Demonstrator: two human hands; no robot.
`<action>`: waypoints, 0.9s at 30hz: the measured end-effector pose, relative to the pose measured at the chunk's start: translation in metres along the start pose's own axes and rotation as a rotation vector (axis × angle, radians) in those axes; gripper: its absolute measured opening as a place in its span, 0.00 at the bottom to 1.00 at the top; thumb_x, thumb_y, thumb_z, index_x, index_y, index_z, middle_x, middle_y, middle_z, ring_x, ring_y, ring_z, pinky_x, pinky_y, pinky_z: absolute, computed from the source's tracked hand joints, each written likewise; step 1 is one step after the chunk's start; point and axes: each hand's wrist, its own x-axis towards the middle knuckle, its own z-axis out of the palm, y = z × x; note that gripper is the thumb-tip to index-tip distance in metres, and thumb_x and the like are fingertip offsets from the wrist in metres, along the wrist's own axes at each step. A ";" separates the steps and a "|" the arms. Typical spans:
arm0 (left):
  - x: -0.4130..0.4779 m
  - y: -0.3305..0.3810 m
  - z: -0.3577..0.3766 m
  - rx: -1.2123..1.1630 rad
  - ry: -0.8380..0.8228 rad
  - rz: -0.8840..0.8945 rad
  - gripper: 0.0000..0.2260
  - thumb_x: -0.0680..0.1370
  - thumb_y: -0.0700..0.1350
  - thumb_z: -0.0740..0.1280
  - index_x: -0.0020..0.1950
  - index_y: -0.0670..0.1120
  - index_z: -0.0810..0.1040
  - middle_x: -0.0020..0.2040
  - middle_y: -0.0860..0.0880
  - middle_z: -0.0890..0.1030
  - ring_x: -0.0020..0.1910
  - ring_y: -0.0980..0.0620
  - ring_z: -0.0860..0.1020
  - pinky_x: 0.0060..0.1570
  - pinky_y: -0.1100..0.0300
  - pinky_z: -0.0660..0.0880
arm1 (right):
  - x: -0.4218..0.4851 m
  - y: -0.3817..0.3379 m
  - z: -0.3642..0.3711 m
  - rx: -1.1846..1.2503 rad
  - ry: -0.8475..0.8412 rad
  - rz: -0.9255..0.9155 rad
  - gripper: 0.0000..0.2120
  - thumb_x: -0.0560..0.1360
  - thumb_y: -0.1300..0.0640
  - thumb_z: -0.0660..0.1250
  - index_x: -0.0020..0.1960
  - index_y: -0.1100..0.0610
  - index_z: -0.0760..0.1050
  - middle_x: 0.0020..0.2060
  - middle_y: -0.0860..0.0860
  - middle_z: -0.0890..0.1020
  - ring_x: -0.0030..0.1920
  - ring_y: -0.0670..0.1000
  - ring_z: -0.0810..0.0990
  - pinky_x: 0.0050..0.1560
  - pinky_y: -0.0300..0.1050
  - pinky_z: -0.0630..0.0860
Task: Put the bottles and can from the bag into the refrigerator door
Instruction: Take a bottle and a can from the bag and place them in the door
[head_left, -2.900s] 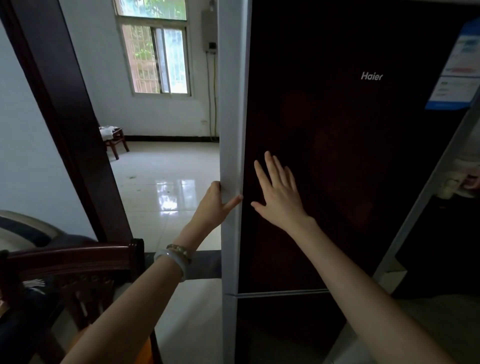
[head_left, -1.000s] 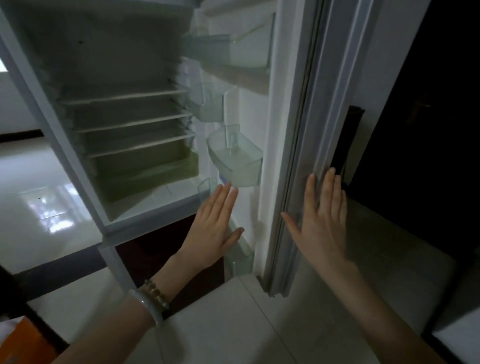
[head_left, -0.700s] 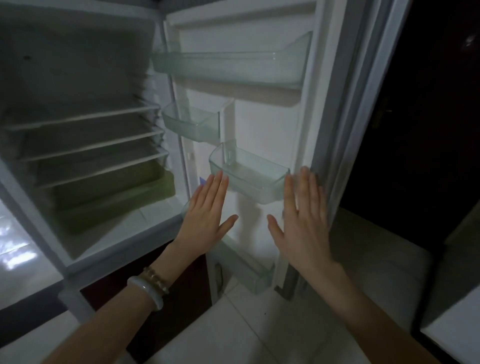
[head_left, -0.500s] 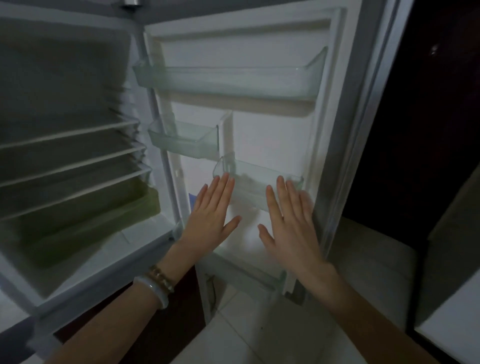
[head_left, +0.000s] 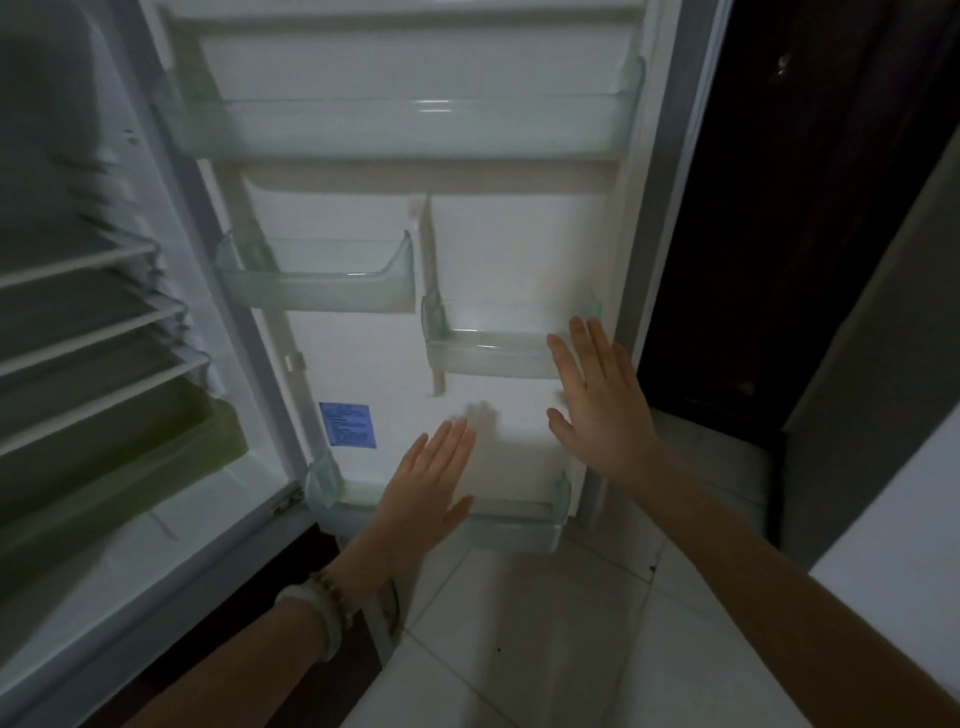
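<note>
Tiled floor beneath open refrigerator door, left hand and right hand flat, fingers straight

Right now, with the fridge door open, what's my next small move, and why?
Probably draw both hands back and turn to fetch the bag. The left hand and right hand are flat and hold nothing, the refrigerator door stands wide open, and no bag, bottle or can is in view.
</note>
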 end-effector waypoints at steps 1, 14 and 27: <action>-0.001 -0.002 0.013 -0.011 -0.069 -0.015 0.34 0.73 0.56 0.57 0.75 0.40 0.56 0.74 0.41 0.63 0.73 0.45 0.58 0.71 0.49 0.56 | 0.004 0.006 0.003 0.005 -0.005 -0.004 0.41 0.64 0.57 0.74 0.71 0.62 0.59 0.70 0.66 0.63 0.71 0.66 0.59 0.65 0.66 0.60; 0.004 -0.003 0.110 -0.032 -0.464 -0.255 0.30 0.69 0.58 0.53 0.60 0.42 0.79 0.56 0.46 0.82 0.54 0.48 0.81 0.52 0.50 0.77 | 0.052 0.063 0.046 0.083 -0.011 -0.096 0.43 0.63 0.65 0.71 0.73 0.61 0.55 0.73 0.64 0.58 0.73 0.63 0.53 0.69 0.60 0.55; 0.030 0.011 0.126 0.016 -0.396 -0.339 0.44 0.54 0.60 0.77 0.64 0.41 0.72 0.60 0.44 0.80 0.56 0.46 0.80 0.49 0.48 0.79 | 0.099 0.101 0.079 0.168 -0.043 -0.175 0.44 0.64 0.66 0.69 0.75 0.59 0.50 0.74 0.61 0.53 0.74 0.60 0.48 0.70 0.54 0.47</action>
